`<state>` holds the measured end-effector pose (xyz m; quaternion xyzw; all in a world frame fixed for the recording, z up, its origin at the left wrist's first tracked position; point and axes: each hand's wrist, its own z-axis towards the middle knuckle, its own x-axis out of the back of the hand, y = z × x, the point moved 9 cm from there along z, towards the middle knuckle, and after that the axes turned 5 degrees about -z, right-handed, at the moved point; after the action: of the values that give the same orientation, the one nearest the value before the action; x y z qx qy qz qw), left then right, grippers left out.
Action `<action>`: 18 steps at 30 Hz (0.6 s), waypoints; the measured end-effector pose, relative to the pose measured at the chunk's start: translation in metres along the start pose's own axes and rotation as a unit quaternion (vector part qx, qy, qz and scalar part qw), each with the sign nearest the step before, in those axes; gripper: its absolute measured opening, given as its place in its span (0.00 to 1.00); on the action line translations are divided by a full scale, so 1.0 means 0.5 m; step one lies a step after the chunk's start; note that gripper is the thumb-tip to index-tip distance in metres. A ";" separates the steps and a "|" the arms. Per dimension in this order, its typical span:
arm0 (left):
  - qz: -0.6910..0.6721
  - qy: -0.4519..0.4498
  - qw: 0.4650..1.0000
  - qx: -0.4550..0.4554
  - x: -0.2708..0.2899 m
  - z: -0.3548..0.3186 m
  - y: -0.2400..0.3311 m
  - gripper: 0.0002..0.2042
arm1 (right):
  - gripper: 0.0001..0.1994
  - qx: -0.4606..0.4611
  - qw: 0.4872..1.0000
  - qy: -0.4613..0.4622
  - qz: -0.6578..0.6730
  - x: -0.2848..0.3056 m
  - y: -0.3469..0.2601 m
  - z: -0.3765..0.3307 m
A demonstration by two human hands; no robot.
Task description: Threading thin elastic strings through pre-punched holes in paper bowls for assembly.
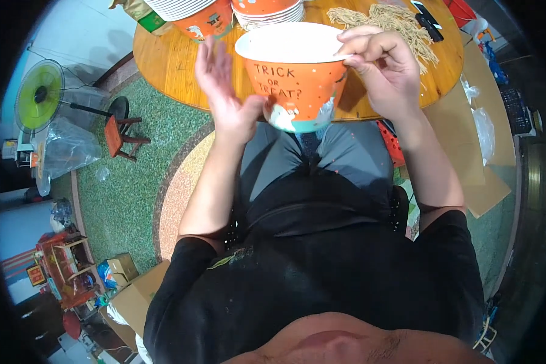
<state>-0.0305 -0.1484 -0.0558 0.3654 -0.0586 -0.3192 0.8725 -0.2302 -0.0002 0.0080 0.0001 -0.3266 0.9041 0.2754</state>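
Observation:
An orange bucket [300,91] with a white inside, printed lettering, pale figures and a teal bottom band is held up over the table's near edge. My right hand [389,70] pinches its rim at the right, thumb outside and fingers over the edge. To the bucket's left, my left hand [227,97] is open with fingers spread and slightly blurred. Its thumb lies close to the bucket's lower left side; whether it touches, I cannot tell. Behind stand stacks of similar orange buckets [209,21] with white rims.
Beige twisted cords [400,30] lie heaped on the round wooden table [170,67], beside a dark phone-like object [429,26]. A green fan [39,94] and small red stool [118,136] stand on the floor at left. Flattened cardboard [455,145] lies at right.

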 end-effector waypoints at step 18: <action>-0.136 -0.115 0.981 0.080 -0.049 0.017 -0.003 0.66 | 0.72 -0.218 0.972 0.015 0.089 -0.068 0.043 -0.123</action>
<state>-0.0533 -0.1393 -0.0475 0.3991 -0.1334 -0.4691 0.7764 -0.2010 0.0053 -0.0591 -0.1028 -0.5103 0.8318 0.1925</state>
